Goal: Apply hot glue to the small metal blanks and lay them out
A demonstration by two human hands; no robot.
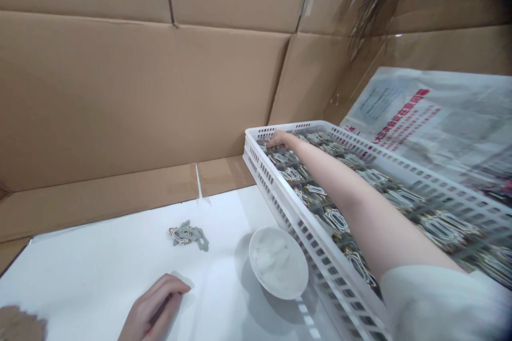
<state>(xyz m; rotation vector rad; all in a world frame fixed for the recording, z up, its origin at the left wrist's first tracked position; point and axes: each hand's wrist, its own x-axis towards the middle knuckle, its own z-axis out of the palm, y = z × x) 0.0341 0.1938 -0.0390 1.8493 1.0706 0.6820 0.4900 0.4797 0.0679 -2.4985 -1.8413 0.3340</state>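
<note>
My right hand (281,140) reaches into the far left corner of a white perforated plastic crate (280,208). Its fingers curl down onto the small grey and gold ornate metal pieces (335,219) that fill the crate; I cannot see whether they grip one. My left hand (154,306) rests on the white sheet (100,272) near the front edge, fingers loosely curled with nothing in them. A small pile of the same metal pieces (189,235) lies on the sheet beyond my left hand. A white bowl (279,262) holding a white substance stands between that pile and the crate.
Cardboard walls (140,90) enclose the work area at the back and right. A printed newspaper sheet (432,112) lies behind the crate. A brown cardboard scrap (18,325) sits at the bottom left corner.
</note>
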